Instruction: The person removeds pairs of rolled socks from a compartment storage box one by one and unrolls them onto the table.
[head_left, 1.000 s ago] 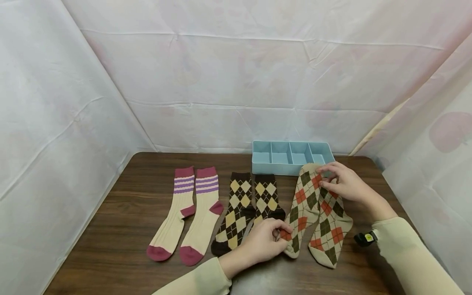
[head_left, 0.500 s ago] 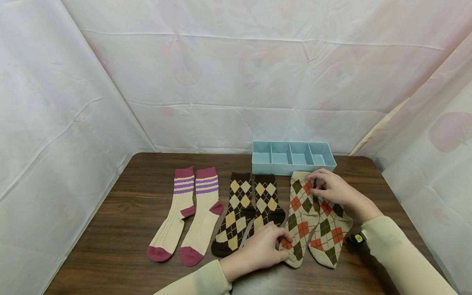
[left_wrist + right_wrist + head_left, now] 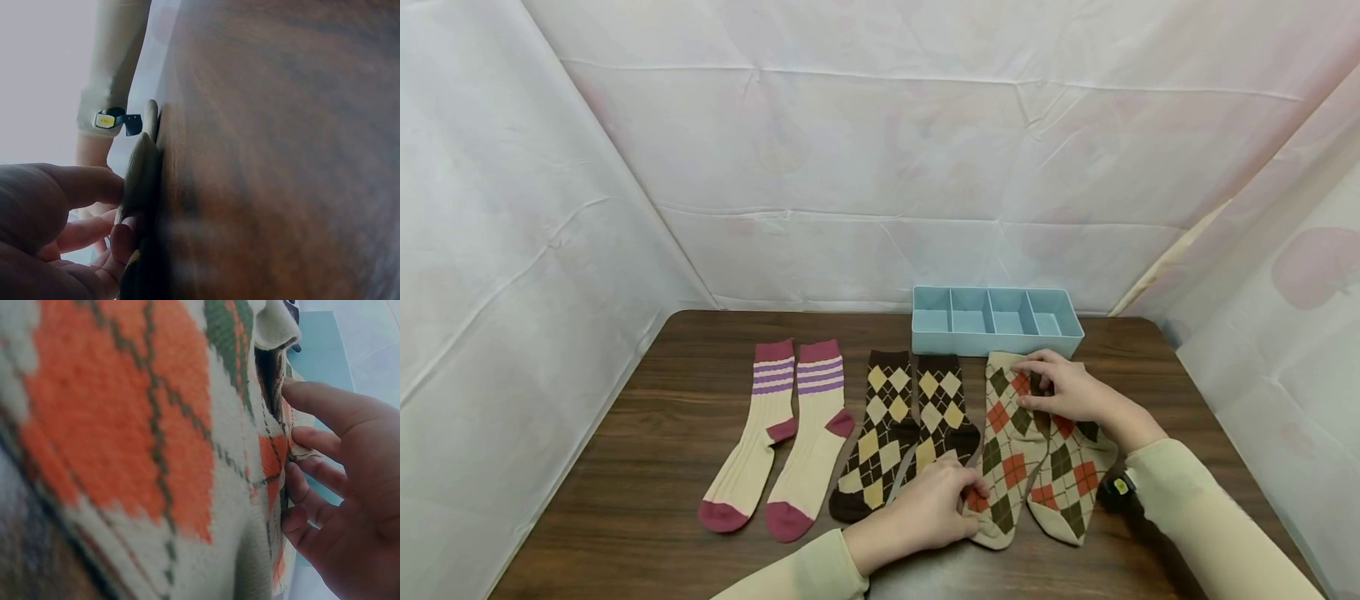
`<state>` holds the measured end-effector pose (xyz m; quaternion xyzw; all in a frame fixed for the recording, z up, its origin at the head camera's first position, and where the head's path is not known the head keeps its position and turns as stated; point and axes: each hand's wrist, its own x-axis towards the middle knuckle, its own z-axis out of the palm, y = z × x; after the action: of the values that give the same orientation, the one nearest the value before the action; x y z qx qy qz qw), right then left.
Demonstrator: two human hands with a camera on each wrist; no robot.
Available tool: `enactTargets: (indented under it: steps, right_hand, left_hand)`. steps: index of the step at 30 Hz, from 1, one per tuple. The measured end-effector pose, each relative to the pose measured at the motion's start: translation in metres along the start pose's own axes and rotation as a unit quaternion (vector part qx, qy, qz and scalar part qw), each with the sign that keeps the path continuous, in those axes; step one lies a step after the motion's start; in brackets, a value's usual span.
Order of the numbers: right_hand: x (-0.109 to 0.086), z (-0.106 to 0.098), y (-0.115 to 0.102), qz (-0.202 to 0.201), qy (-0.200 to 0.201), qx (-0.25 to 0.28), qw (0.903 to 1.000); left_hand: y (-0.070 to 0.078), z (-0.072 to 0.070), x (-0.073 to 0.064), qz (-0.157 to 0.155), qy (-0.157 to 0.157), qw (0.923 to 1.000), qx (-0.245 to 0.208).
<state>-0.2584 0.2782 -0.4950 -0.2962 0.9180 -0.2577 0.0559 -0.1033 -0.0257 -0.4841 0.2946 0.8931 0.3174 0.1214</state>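
Two beige argyle socks with orange and green diamonds lie at the right of the table. My left hand pinches the toe end of the left beige argyle sock; in the left wrist view, its thumb and fingers are on either side of the fabric. With its fingertips at that sock's right cuff edge, my right hand pinches the knit. The right beige argyle sock lies alongside, its upper part partly hidden under my right hand. Left of them is a dark brown argyle pair, its right sock's toe hidden by my left hand.
A light blue four-compartment box stands at the back, just beyond the beige cuffs. Cream socks with purple stripes lie farther left on the wooden table. White fabric walls surround the table.
The left beige argyle sock has shifted left and toward me, its cuff coming away from the box and straightening. My right hand moved left with it; my left hand stayed nearly in place.
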Motion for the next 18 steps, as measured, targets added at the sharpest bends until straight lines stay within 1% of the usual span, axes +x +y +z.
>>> enactTargets:
  steps: [3,10,18]
  right_hand:
    - [0.0,0.0006,-0.0002,-0.003,-0.004,-0.009,0.9999]
    - [-0.0001,0.0011,0.0024,0.01,-0.011,-0.018,0.9997]
    - [-0.0006,0.0025,0.0038,0.023,-0.029,-0.013,0.9992]
  left_hand:
    - [-0.0005,-0.0004,-0.0003,0.0,-0.004,1.0,-0.001]
    - [0.0001,-0.0003,-0.0029,0.003,-0.008,0.9999,0.005]
    - [0.0042,-0.0026,-0.0032,0.009,-0.019,0.9995,0.022]
